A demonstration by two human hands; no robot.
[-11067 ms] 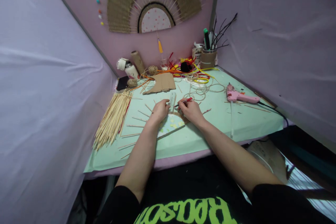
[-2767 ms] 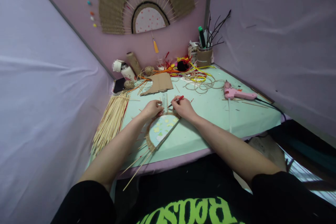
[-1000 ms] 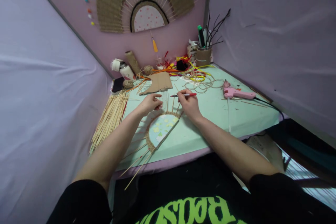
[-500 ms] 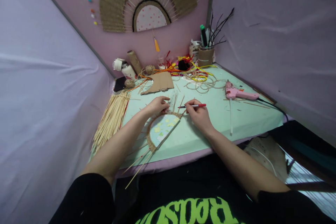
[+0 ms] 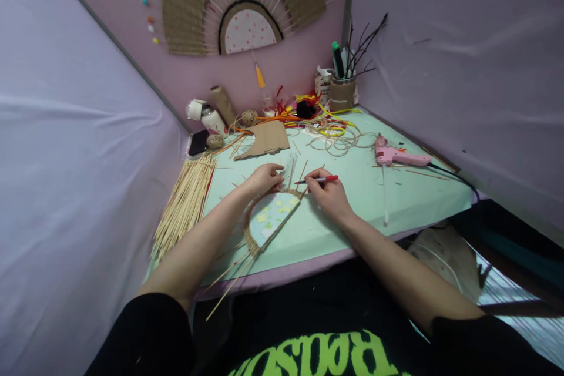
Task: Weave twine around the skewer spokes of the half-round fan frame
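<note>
We pinch the slim red-ended pen [image 5: 328, 178] in our right hand [image 5: 331, 198] beside the blue half-round panel [image 5: 268, 216] on the pale-green tabletop [image 5: 352, 205]; if our left hand [image 5: 263, 180], grip indeterminable, disturbs the clear flat ruler [image 5: 289, 169], marks may skew.

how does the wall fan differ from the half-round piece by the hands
The wall fan hangs upright; the half-round piece lies on the table. The fan's centre is white with pink dots, the piece's pale blue with yellowish patches. The fan has a wide brown band, the piece a narrow one. Both have sticks fanning outward.
</note>
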